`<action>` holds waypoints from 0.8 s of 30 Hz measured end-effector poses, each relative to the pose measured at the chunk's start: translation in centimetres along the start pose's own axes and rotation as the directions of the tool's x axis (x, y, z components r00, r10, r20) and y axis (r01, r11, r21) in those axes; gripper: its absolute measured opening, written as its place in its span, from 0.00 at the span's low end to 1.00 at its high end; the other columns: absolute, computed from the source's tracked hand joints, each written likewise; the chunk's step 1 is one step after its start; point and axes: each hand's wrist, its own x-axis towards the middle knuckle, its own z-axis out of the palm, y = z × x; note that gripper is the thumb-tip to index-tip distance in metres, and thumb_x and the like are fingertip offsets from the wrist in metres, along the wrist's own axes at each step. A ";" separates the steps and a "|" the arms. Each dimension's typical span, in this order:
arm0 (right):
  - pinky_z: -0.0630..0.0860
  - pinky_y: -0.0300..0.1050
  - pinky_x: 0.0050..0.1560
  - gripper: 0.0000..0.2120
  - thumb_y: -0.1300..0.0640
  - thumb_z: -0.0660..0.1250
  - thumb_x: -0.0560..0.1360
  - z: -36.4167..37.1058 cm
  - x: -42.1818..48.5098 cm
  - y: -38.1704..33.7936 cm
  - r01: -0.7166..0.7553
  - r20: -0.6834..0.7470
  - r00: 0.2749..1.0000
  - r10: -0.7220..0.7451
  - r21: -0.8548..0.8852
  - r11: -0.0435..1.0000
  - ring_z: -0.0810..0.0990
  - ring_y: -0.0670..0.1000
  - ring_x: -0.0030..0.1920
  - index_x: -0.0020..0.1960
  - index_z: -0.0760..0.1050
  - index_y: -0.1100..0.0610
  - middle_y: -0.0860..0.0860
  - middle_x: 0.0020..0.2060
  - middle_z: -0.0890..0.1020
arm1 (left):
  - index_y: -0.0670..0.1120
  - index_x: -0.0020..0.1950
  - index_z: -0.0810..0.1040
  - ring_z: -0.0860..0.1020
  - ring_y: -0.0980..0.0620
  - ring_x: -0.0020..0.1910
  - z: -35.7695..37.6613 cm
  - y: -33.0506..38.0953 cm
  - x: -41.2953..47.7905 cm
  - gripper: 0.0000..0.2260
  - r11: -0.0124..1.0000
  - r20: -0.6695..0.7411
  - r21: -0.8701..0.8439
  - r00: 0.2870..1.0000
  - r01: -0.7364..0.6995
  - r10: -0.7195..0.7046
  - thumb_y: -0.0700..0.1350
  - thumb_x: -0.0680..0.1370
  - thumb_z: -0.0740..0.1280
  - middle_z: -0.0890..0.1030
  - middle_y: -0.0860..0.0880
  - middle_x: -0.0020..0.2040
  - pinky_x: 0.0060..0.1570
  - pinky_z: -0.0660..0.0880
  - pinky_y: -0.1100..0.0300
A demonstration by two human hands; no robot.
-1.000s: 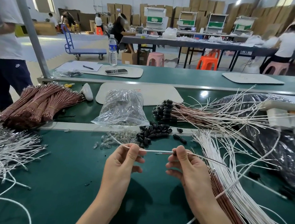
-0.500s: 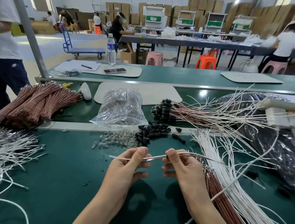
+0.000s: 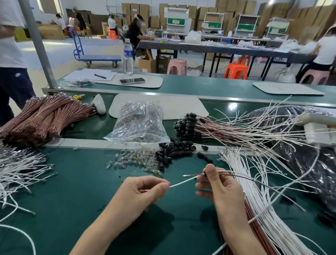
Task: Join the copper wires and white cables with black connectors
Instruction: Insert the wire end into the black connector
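My left hand (image 3: 141,192) pinches the end of a thin white cable (image 3: 181,183) over the green table (image 3: 65,199). My right hand (image 3: 218,188) pinches a copper wire (image 3: 238,175) together with that white cable, thumb up at a small dark spot that may be a connector. Loose black connectors (image 3: 173,150) lie in a heap just beyond the hands. White cables (image 3: 262,198) fan out at my right, with copper wires (image 3: 255,232) beneath them. Joined wires with black connectors (image 3: 187,125) lie on the upper shelf.
A copper wire bundle (image 3: 42,116) and loose white cables (image 3: 1,169) lie at the left. A clear bag (image 3: 141,123) and small clear parts (image 3: 135,160) sit in the middle. Black plastic sheeting (image 3: 321,171) fills the right. A person (image 3: 3,52) stands at far left.
My left hand has dropped lower and slid left along the white cable. My right hand has risen a little, and the wire ends now stick out left of it.
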 end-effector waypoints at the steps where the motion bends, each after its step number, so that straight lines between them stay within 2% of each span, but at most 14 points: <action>1: 0.80 0.41 0.32 0.23 0.40 0.72 0.66 0.0 0.1 0.0 0.004 0.004 1.000 -0.004 -0.005 1.000 0.84 0.53 0.34 0.45 0.80 0.60 0.57 0.37 0.85 | 0.58 0.48 0.87 0.78 0.59 0.35 -0.2 -0.1 -0.1 0.05 0.996 0.001 0.074 0.999 -0.040 0.040 0.54 0.74 0.73 0.85 0.54 0.38 0.36 0.73 0.68; 4: 0.80 0.41 0.32 0.22 0.40 0.71 0.67 -0.3 0.1 -0.1 0.017 0.006 1.000 -0.016 -0.007 1.000 0.84 0.53 0.34 0.45 0.80 0.60 0.58 0.38 0.86 | 0.58 0.47 0.87 0.82 0.57 0.41 -0.8 -0.6 0.0 0.03 0.967 -0.023 0.233 0.993 -0.105 0.113 0.53 0.75 0.74 0.86 0.55 0.41 0.43 0.76 0.68; 7: 0.80 0.41 0.32 0.22 0.40 0.71 0.67 -0.4 0.0 -0.1 0.020 0.023 1.000 -0.019 -0.005 1.000 0.84 0.53 0.34 0.45 0.80 0.59 0.58 0.39 0.86 | 0.58 0.45 0.84 0.77 0.61 0.35 -0.8 -1.0 -0.1 0.04 0.920 -0.056 0.357 0.979 -0.164 0.196 0.50 0.78 0.72 0.84 0.58 0.40 0.38 0.72 0.70; 11: 0.81 0.43 0.32 0.24 0.38 0.70 0.67 -0.3 0.0 -0.2 0.001 0.060 0.998 -0.001 -0.001 1.000 0.85 0.54 0.35 0.46 0.78 0.59 0.58 0.39 0.86 | 0.58 0.46 0.81 0.72 0.60 0.32 -0.2 -1.0 0.0 0.04 0.932 -0.110 0.300 0.964 -0.202 0.244 0.49 0.80 0.69 0.83 0.57 0.40 0.37 0.71 0.68; 17: 0.81 0.43 0.32 0.24 0.38 0.70 0.67 -0.4 -0.1 -0.1 -0.029 0.087 0.996 0.027 0.019 0.999 0.85 0.55 0.37 0.48 0.78 0.59 0.59 0.41 0.86 | 0.58 0.46 0.80 0.69 0.62 0.29 -0.1 -0.7 -0.1 0.04 0.944 -0.131 0.238 0.955 -0.229 0.265 0.49 0.80 0.69 0.82 0.56 0.39 0.35 0.69 0.71; 24: 0.81 0.43 0.32 0.22 0.39 0.71 0.68 -0.3 -0.2 -0.2 -0.019 0.087 0.996 0.020 -0.008 1.000 0.85 0.54 0.36 0.46 0.79 0.59 0.58 0.41 0.86 | 0.56 0.47 0.79 0.68 0.59 0.30 0.0 -0.8 -0.1 0.03 0.937 -0.154 0.276 0.953 -0.212 0.261 0.50 0.81 0.68 0.82 0.56 0.40 0.35 0.70 0.68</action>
